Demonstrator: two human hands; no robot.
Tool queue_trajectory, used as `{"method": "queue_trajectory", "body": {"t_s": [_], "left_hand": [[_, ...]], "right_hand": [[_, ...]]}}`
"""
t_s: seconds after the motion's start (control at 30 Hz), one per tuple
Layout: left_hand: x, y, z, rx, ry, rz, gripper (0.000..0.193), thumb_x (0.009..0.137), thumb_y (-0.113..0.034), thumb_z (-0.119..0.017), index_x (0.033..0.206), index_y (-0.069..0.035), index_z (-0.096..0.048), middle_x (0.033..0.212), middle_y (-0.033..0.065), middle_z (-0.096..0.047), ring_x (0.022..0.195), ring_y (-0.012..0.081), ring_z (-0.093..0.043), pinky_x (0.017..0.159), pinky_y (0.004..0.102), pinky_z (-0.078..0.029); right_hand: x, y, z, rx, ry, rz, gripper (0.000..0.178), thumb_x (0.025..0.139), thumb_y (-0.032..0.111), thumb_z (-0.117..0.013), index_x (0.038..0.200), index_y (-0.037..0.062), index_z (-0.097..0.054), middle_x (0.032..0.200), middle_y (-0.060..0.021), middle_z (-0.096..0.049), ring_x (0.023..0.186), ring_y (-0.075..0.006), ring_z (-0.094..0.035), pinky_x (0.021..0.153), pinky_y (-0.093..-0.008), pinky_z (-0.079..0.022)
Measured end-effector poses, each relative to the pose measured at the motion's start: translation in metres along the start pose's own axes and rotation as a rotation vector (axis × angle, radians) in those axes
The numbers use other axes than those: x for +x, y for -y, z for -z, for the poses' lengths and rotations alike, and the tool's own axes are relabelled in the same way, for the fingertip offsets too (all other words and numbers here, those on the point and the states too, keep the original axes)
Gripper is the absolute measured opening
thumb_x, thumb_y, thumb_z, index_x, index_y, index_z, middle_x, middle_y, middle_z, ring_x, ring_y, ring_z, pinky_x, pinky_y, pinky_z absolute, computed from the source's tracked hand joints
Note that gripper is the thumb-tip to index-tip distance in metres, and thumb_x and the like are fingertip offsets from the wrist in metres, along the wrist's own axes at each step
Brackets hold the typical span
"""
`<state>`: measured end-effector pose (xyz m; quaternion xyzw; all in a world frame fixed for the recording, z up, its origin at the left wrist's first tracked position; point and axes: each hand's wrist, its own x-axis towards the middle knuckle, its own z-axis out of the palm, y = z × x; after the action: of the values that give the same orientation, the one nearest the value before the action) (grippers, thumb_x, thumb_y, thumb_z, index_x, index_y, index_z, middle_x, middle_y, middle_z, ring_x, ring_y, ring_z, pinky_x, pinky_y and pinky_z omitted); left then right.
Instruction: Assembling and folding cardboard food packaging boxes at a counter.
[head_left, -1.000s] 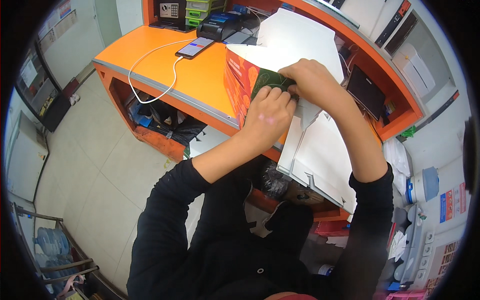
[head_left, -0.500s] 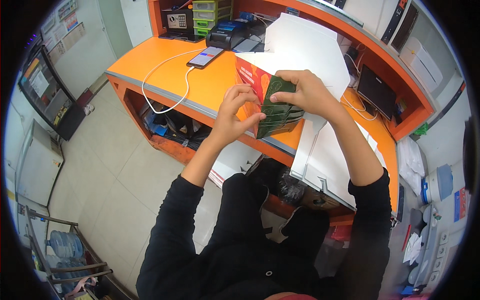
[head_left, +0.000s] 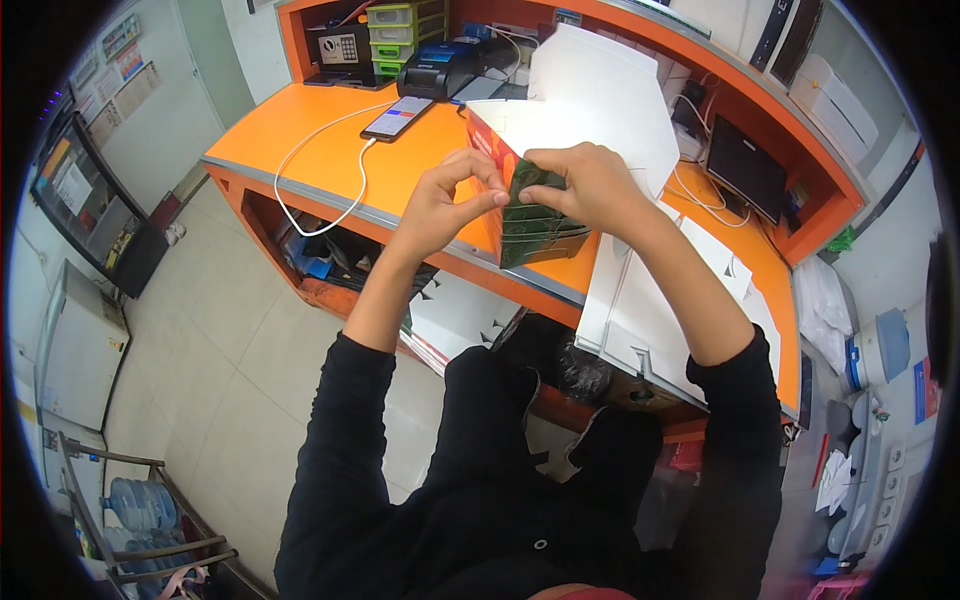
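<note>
A partly folded cardboard box (head_left: pixel 540 237), green and red outside and white inside, is held up above the front edge of the orange counter. Its large white lid flap (head_left: pixel 600 80) stands raised behind it. With thumb and fingers, my left hand (head_left: pixel 447 205) pinches the box at the edge where the red side meets the green one. My right hand (head_left: pixel 585 190) grips the top of the green panel, thumb on its face and fingers over the rim. Slits run across the green panel below my fingers. What my fingertips do inside the box is hidden.
Flat white cardboard blanks (head_left: pixel 650 320) lie stacked at the right of the orange counter (head_left: pixel 290 135). A phone (head_left: pixel 397 118) on a white charging cable rests at the left, before a black printer (head_left: pixel 440 70). A dark monitor (head_left: pixel 745 165) stands at the right.
My left hand has slid up along the box edge, its thumb now higher near the right thumb. The right hand still grips the green panel. The whole view has shifted slightly.
</note>
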<state>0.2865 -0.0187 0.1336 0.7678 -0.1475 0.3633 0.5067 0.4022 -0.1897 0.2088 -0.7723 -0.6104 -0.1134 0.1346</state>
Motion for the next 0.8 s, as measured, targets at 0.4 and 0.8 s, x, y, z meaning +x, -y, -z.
{"method": "queue_trajectory", "body": {"t_s": [0.4, 0.8], "left_hand": [[-0.001, 0.003, 0.01, 0.255, 0.187, -0.028, 0.017, 0.073, -0.013, -0.075, 0.085, -0.005, -0.066, 0.095, 0.0017, -0.058, 0.104, 0.02, -0.05, 0.094, 0.0339, -0.037], [0.002, 0.011, 0.008, 0.126, 0.203, -0.008, 0.013, 0.074, -0.013, -0.074, 0.083, -0.006, -0.068, 0.088, 0.0005, -0.059, 0.094, 0.0161, -0.051, 0.088, 0.0314, -0.038]], "right_hand": [[-0.002, 0.004, 0.005, 0.09, -0.03, -0.055, 0.031, 0.073, 0.042, -0.071, 0.093, 0.0186, -0.067, 0.078, -0.0041, -0.07, 0.072, -0.0246, -0.066, 0.063, -0.0359, -0.049], [-0.003, -0.008, -0.008, 0.027, 0.015, 0.078, 0.032, 0.075, 0.045, -0.068, 0.093, 0.0185, -0.065, 0.074, -0.0066, -0.067, 0.07, -0.0264, -0.065, 0.059, -0.0376, -0.048]]}}
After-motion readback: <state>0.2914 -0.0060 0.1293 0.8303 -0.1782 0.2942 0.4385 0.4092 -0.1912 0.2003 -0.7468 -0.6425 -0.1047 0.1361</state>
